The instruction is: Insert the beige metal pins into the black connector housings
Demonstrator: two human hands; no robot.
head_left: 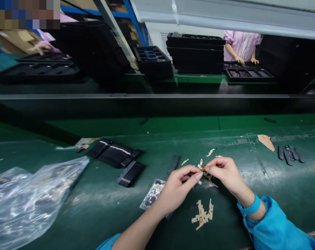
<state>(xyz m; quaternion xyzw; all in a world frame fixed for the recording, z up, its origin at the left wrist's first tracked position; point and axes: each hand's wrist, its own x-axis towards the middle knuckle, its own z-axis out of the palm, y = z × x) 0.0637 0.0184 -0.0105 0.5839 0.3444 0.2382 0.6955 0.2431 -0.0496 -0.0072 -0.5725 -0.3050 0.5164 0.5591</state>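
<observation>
Pinching a small amber piece (203,168) between left hand (179,182) and right hand (226,172), you seem mid-adjustment; finer alignment calls for a steady grip over the pale strips (208,176).

Glossy green work surface (95,208)

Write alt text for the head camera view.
Two bare hands, left and right, pinch a tiny yellowish piece over a green work surface. Pale strips lie nearby; plastic bags and black parts lie to the left.
</observation>
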